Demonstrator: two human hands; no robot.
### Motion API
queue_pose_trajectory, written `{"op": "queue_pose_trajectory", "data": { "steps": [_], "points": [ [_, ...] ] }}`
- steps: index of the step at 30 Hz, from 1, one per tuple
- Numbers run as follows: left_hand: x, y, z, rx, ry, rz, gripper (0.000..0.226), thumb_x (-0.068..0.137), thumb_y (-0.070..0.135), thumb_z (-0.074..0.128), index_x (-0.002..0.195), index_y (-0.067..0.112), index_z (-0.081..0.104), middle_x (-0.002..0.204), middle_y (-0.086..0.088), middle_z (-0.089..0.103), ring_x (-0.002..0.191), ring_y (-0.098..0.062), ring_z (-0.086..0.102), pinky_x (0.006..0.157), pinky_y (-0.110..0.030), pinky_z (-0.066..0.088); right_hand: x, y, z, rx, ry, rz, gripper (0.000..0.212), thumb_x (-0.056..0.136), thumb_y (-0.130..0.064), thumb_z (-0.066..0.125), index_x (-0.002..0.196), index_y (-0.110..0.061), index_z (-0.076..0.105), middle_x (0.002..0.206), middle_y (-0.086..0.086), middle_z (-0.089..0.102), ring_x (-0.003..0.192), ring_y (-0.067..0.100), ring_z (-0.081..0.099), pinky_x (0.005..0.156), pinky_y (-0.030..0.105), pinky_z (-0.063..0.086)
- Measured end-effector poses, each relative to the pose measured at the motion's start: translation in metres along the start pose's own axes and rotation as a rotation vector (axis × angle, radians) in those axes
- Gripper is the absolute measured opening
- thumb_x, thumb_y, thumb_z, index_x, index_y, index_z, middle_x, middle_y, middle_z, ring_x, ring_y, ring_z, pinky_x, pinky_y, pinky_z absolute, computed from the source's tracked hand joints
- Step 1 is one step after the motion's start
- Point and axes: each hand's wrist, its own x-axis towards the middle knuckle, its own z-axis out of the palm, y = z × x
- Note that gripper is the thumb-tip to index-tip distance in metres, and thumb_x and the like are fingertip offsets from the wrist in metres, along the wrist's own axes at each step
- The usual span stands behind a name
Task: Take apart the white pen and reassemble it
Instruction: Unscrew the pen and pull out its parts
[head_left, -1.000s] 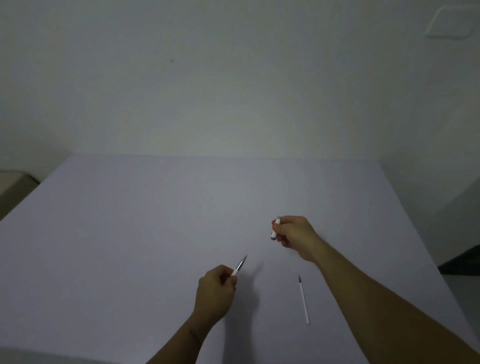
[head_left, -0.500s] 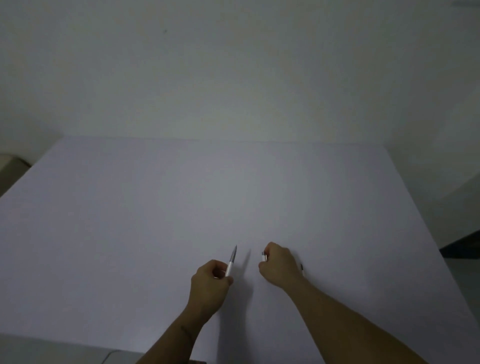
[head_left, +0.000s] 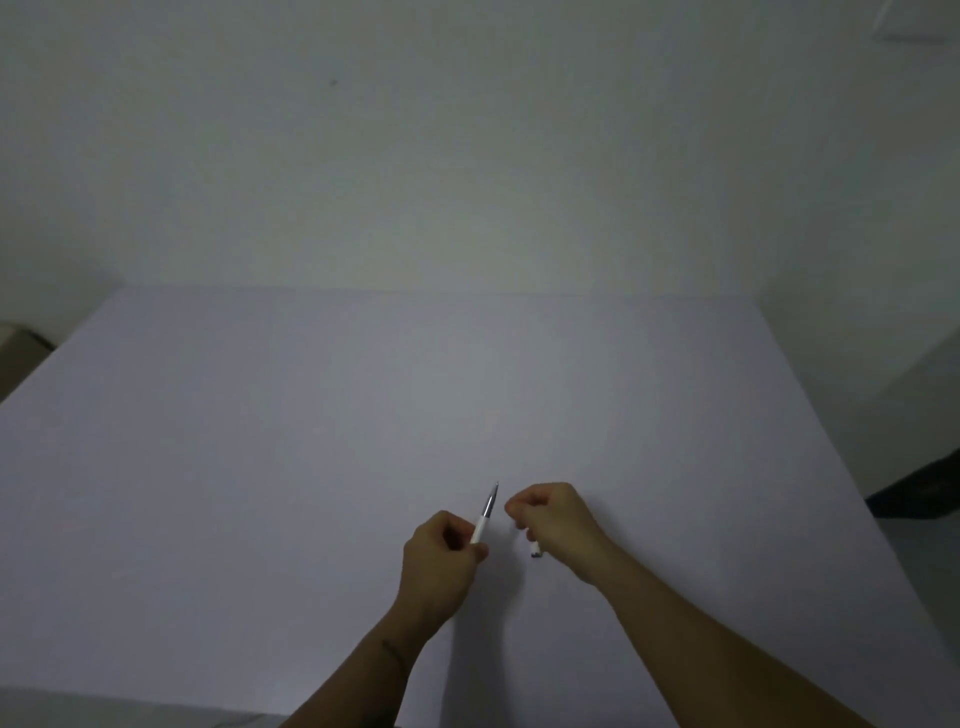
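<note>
My left hand (head_left: 441, 553) is closed around the front part of the white pen (head_left: 487, 512), whose silver tip points up and away from me. Just to its right, my right hand (head_left: 553, 519) is closed on a short white pen piece (head_left: 536, 550); only that piece's lower end sticks out under the fingers. The two hands are a few centimetres apart, low over the table. The thin refill is not visible anywhere on the table, and I cannot tell whether it is inside my right hand.
The pale lilac table (head_left: 311, 467) reaches to a plain wall at the back. Its right edge runs diagonally, with a dark object (head_left: 924, 493) on the floor beyond it. A beige object (head_left: 15, 348) sits past the left edge.
My right hand came down and left over the spot where the refill lay, then rose next to my left hand. The refill no longer shows on the table.
</note>
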Motion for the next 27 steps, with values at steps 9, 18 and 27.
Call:
{"op": "queue_pose_trajectory", "data": {
  "steps": [9, 18, 27],
  "points": [
    [-0.009, 0.028, 0.024, 0.013, 0.044, 0.160, 0.015, 0.080, 0.008, 0.074, 0.080, 0.015, 0.061, 0.072, -0.002, 0.063, 0.065, -0.015, 0.060, 0.058, -0.018, 0.045, -0.016, -0.018, -0.007, 0.233, 0.078, -0.031, 0.014, 0.086, -0.019, 0.071, 0.075, -0.012, 0.068, 0.072, 0.005, 0.063, 0.066, 0.017, 0.056, 0.061, 0.028, 0.048],
    [-0.022, 0.031, 0.025, 0.059, 0.017, 0.185, 0.005, 0.086, 0.005, 0.067, 0.086, 0.010, 0.066, 0.078, -0.004, 0.067, 0.072, -0.015, 0.063, 0.061, -0.015, 0.045, -0.023, -0.014, -0.018, 0.271, 0.007, -0.040, 0.012, 0.091, -0.010, 0.065, 0.087, -0.013, 0.076, 0.093, 0.008, 0.070, 0.083, 0.019, 0.059, 0.072, 0.028, 0.051],
    [-0.033, 0.033, 0.023, 0.059, 0.068, 0.224, 0.009, 0.083, 0.006, 0.070, 0.080, 0.013, 0.065, 0.074, -0.003, 0.065, 0.069, -0.014, 0.061, 0.060, -0.017, 0.043, -0.027, -0.013, -0.023, 0.371, -0.015, 0.004, 0.013, 0.086, -0.021, 0.071, 0.086, -0.008, 0.069, 0.076, 0.007, 0.058, 0.068, 0.019, 0.052, 0.065, 0.031, 0.049]
  ]
}}
